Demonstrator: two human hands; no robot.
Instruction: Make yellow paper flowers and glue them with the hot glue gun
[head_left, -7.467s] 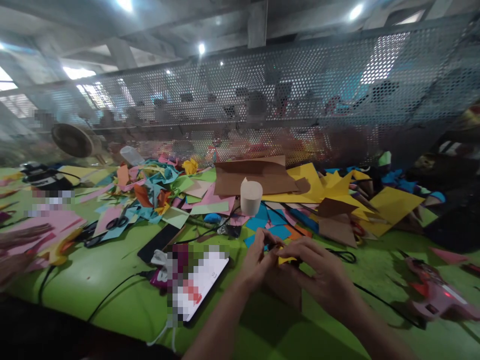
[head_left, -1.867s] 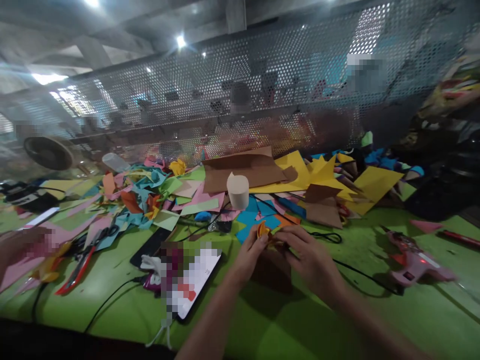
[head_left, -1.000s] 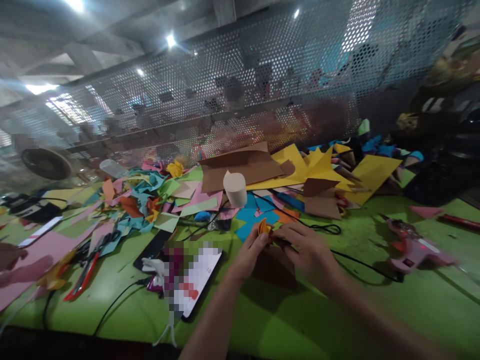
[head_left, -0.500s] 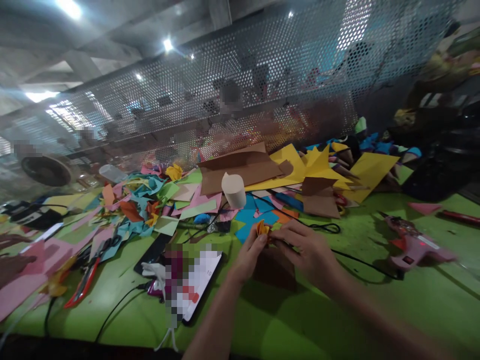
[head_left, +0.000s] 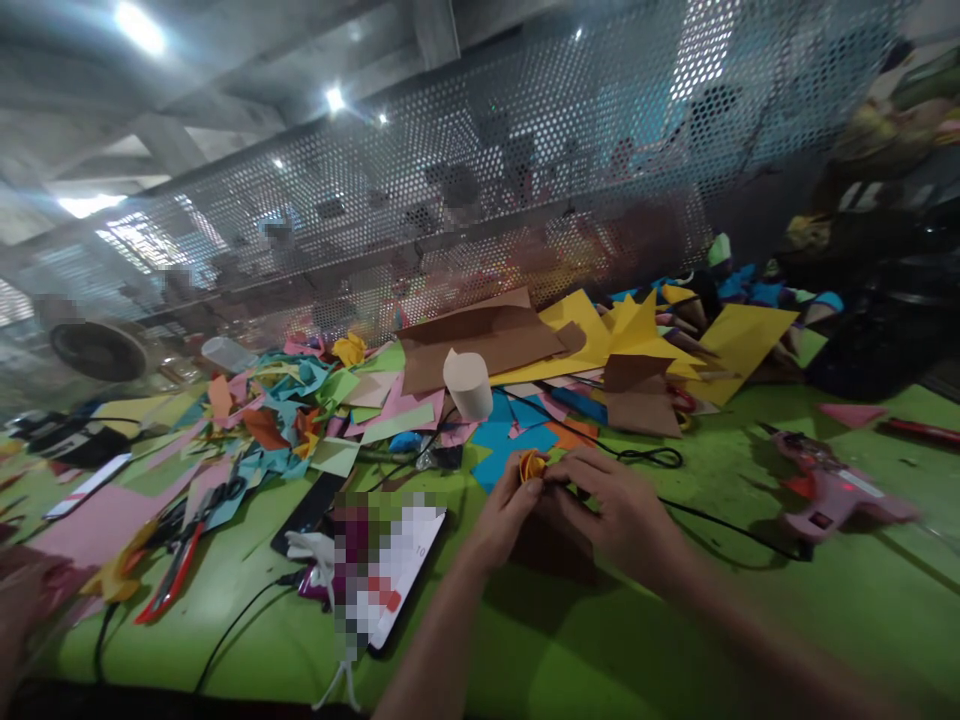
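My left hand (head_left: 504, 515) is closed on a small orange rolled paper flower (head_left: 532, 464), thumb and fingers pinching its side. Close by on the right, my right hand (head_left: 611, 500) is closed too, its fingertips meeting at the flower's edge; what lies between them is hidden. Beneath both hands a dark brown piece of paper (head_left: 559, 545) shows, partly in shadow. Blue paper (head_left: 499, 450) lies just beyond the left fingers. A black cable (head_left: 720, 525) passes behind my right wrist.
On the green table (head_left: 300, 640) are a pink glue gun (head_left: 844, 500), red-handled scissors (head_left: 176, 570), a phone (head_left: 409, 580) and a white paper roll (head_left: 469, 385). Coloured paper scraps (head_left: 292, 390) and brown sheets (head_left: 480, 335) are piled behind. Another person's hand (head_left: 22, 590) is at far left.
The orange flower has turned in my left fingers, so its round coiled top now faces me. At far left, the other person's hand and pink paper have moved lower.
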